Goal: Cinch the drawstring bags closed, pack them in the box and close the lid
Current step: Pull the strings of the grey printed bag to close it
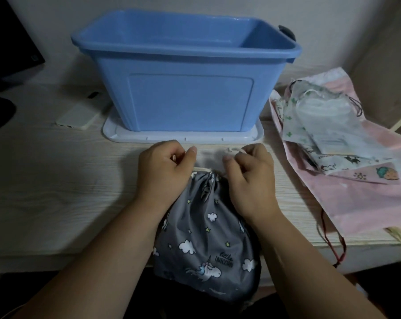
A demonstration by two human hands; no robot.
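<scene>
One view, head camera; entries run in the order of the job.

1. Grey unicorn bag (206, 238): it lies at the near edge of the table (56, 192), with its lower part hanging over the edge toward you. The mouth is gathered into pleats, so judge it nearly cinched. It is not yet packed.
2. Left hand (162, 171): your fingers are curled and pinch the cream cord (204, 169) at the left of the mouth.
3. Right hand (248, 178): your fingers are curled round the cord's loop at the right of the mouth.
4. Blue box (188, 97): it is open and stands on its own white lid (116, 134), just beyond your hands. The inner wall that shows is bare; the floor is hidden.
5. Pile of bags (321, 125): it lies flat at the right, with several bags overlapping on a pink one. They look uncinched, so most of the job is left, as is freeing and fitting the lid.

Room and edges:
- A narrow strip of table separates your knuckles from the lid's rim, so pull the cord sideways rather than forward.
- To the left there is open table up to a phone (77, 118).
- At the right, a red cord (335, 247) dangles over the table edge; mind it does not snag.
</scene>
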